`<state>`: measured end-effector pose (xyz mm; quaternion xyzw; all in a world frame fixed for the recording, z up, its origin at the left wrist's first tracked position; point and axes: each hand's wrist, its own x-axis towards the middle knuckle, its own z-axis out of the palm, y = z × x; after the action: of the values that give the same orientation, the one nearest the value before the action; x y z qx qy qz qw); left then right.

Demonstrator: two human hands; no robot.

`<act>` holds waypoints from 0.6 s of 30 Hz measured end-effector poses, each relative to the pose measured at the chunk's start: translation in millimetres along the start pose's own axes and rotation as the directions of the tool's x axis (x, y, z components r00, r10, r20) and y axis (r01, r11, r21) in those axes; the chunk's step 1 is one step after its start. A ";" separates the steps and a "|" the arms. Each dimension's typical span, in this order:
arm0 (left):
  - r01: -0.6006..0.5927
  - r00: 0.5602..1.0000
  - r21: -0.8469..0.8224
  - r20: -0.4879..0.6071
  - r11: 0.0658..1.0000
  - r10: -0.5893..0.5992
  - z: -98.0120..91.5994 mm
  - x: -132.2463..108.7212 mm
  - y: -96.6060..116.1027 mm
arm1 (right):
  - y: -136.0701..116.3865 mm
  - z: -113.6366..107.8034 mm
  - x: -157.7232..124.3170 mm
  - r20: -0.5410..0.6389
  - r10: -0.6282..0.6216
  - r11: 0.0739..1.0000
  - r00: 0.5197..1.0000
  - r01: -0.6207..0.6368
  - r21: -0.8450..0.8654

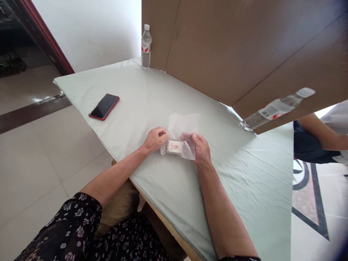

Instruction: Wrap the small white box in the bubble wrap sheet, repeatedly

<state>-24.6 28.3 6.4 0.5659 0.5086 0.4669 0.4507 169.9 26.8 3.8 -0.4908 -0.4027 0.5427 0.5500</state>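
Print (176, 146) on the small box (171, 146) is illegible; the cardboard (217, 43) is cut off above.

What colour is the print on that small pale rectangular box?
The print is red, best in the head view.

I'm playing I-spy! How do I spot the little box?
Find the pale green tablecloth. On it, cloudy wrap spreads between the left hand and right hand. There, the little box has red print on top; the wrap has none.
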 end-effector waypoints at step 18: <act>-0.051 0.918 0.384 -0.346 0.922 0.195 -22.4 6.5 -6.7 | -16.6 -20.4 -1.7 -0.220 -0.350 0.890 0.911 0.250 -0.382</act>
<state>-47.5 36.1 3.9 0.5709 0.6265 0.4915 0.1997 193.0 24.3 16.3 -0.5832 -0.4804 0.2952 0.5848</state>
